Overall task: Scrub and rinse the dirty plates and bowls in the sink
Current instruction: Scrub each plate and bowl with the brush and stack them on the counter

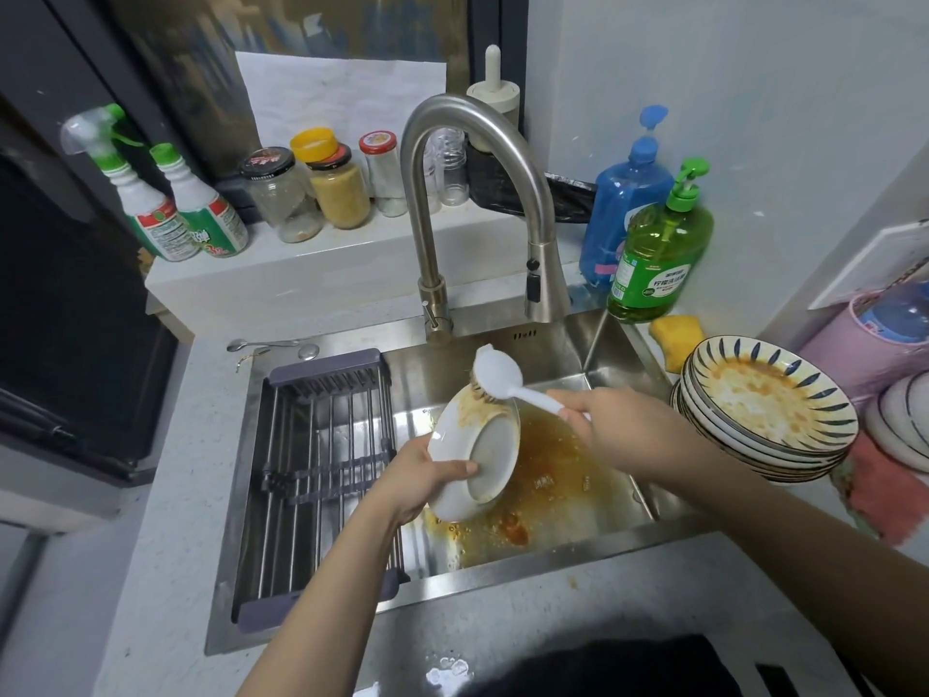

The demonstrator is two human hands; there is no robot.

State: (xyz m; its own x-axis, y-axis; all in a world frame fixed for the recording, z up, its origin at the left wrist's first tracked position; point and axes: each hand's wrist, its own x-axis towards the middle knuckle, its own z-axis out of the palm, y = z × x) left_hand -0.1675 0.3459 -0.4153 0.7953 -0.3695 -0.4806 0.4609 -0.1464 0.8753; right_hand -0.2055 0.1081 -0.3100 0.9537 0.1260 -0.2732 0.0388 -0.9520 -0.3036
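Steel sink [623, 500], sauce-stained. White plate [475, 452] tilted above it, gripped at lower rim by left hand [427, 477]; right hand [611, 420] grasping brush [502, 379], bristles on upper rim. Dirty plate stack [769, 410] on worktop [166, 520], right.

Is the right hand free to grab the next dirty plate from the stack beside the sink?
Probably not yet: the right hand grips the white brush. The stack of plates sits close by with nothing over it, so the way looks open.
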